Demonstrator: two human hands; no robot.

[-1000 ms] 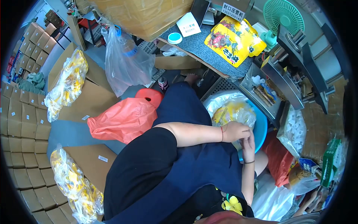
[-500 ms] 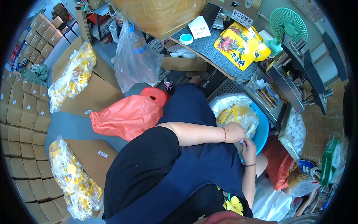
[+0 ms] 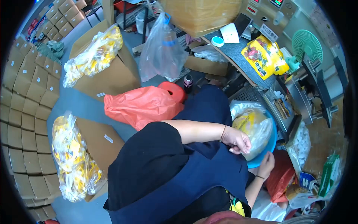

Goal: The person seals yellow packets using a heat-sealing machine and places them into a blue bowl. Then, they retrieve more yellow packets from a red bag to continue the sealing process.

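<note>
A blue tub [image 3: 273,140] beside my legs holds a filled clear plastic bag [image 3: 261,136] with yellow packaging showing through it. My left hand [image 3: 236,140] is over the tub's near side, in front of the bag, with its fingers curled in. Whether anything is pinched there I cannot make out. Past the tub's near rim, my right hand [image 3: 267,164] is raised by a red bag [image 3: 281,175]. Its fingers are closed together too, and what they hold, if anything, is hidden. The two hands are apart.
Bags of yellow packets [image 3: 72,156] sit on open cartons at left. A red plastic bag [image 3: 145,106] covers part of a red stool [image 3: 173,90]. Yellow printed pouches [image 3: 261,58] lie on the bench near a green fan [image 3: 307,44]. Metal machine arms [image 3: 322,89] jut out at right.
My hands were together at the tub's rim and have separated. The right one moved away, toward the red bag. The camera view has shifted, so the surroundings sit further right.
</note>
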